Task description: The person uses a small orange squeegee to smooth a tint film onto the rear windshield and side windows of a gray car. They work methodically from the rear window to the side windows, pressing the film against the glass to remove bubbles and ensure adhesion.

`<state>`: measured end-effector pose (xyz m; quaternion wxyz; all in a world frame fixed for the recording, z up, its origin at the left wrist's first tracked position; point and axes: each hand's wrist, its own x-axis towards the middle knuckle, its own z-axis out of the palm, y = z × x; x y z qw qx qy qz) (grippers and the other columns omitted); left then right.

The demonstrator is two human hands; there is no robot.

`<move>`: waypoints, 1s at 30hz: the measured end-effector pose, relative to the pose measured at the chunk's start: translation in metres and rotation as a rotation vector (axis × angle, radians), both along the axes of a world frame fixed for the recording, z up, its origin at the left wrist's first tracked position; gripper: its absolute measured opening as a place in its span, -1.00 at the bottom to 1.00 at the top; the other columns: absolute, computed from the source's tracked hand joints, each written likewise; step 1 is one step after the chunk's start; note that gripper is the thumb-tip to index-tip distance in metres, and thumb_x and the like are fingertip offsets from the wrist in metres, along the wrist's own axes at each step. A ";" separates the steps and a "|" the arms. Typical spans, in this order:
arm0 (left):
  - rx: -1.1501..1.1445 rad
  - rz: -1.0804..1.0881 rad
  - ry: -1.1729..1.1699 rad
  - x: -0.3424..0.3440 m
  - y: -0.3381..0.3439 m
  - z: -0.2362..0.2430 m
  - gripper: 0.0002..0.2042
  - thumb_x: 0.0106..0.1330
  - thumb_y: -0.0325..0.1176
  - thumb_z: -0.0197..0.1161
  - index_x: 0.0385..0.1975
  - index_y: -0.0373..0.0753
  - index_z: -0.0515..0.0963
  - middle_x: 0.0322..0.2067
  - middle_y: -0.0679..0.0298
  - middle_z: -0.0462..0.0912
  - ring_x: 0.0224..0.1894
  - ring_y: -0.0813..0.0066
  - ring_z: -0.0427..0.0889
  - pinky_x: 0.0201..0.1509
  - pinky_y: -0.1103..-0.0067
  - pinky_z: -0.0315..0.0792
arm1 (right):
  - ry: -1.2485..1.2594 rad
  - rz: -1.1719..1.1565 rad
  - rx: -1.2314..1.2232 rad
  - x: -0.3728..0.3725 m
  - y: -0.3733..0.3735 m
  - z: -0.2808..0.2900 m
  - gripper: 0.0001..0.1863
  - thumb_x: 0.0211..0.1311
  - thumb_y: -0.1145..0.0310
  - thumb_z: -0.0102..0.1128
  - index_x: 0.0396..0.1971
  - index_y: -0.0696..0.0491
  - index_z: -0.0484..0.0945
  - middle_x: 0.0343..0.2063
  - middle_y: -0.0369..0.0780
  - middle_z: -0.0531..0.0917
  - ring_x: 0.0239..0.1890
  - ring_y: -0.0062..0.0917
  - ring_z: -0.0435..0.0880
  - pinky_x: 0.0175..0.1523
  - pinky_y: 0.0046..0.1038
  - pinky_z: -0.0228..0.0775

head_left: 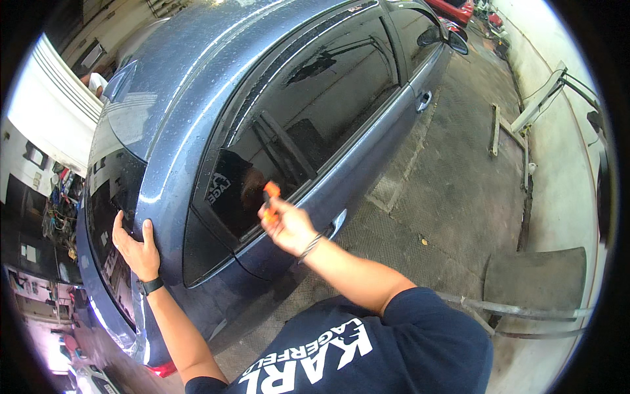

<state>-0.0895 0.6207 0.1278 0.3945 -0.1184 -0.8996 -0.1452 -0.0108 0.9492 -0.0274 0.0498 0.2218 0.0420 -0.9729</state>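
Left hand [136, 248] spread at a droplet-specked blue metal car [177, 164], right hand [287, 226] gripping a small orange-and-black tool [270, 192]

The left hand, taking the view's middle as the hub, lies between eight and nine o'clock, fingers apart, seemingly resting against the car's rear; I see nothing held in it. The right hand is closed round the tool just off the hub toward nine, in front of a dark, glossy side window [321, 98]; whether tool and glass touch, I cannot tell. Working well here calls, I judge, for a light left-hand brace, a loose right wrist and any hard edge of the tool angled away from the car.

The car's surface runs from seven round to one o'clock, curved, shiny and beaded with water up top. Around it, at nine, is a multicoloured heap of gear [62, 203]; at ten, a partly hidden person in white [97, 83]; at three, a grey textured floor [420, 197] and a stained white wall [567, 197]; at four, a flat dark-grey panel [535, 279].
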 end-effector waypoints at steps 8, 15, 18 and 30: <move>-0.016 0.015 0.002 0.002 0.003 0.000 -0.33 0.39 -0.10 0.42 0.40 -0.33 0.41 0.34 0.00 0.51 0.41 -0.03 0.40 0.51 0.20 0.22 | 0.013 0.034 0.006 -0.006 0.029 0.005 -0.83 0.59 0.28 0.18 -0.06 0.06 0.59 -0.28 -0.23 0.73 -0.26 -0.44 0.80 -0.24 -0.44 0.71; -0.010 0.000 -0.002 0.002 -0.001 0.001 -0.31 0.41 -0.07 0.39 0.42 -0.33 0.38 0.36 -0.03 0.48 0.42 -0.05 0.38 0.52 0.18 0.20 | -0.019 -0.057 0.034 -0.024 0.071 0.007 -0.83 0.59 0.29 0.17 -0.08 0.08 0.58 -0.31 -0.24 0.74 -0.26 -0.46 0.82 -0.26 -0.48 0.73; 0.006 0.012 -0.005 0.002 0.000 0.000 -0.31 0.41 -0.07 0.39 0.43 -0.33 0.37 0.36 -0.03 0.48 0.42 -0.05 0.37 0.53 0.17 0.19 | -0.033 -0.034 0.021 -0.019 0.061 0.015 -0.82 0.58 0.30 0.17 -0.06 0.10 0.57 -0.31 -0.23 0.74 -0.27 -0.44 0.81 -0.28 -0.46 0.72; -0.015 0.001 0.006 0.002 -0.006 0.000 -0.29 0.43 -0.05 0.35 0.45 -0.36 0.34 0.39 -0.07 0.45 0.46 -0.08 0.34 0.56 0.15 0.14 | -0.003 0.064 0.008 -0.008 0.051 -0.003 -0.83 0.59 0.28 0.16 -0.11 0.06 0.58 -0.28 -0.20 0.74 -0.24 -0.40 0.81 -0.28 -0.39 0.74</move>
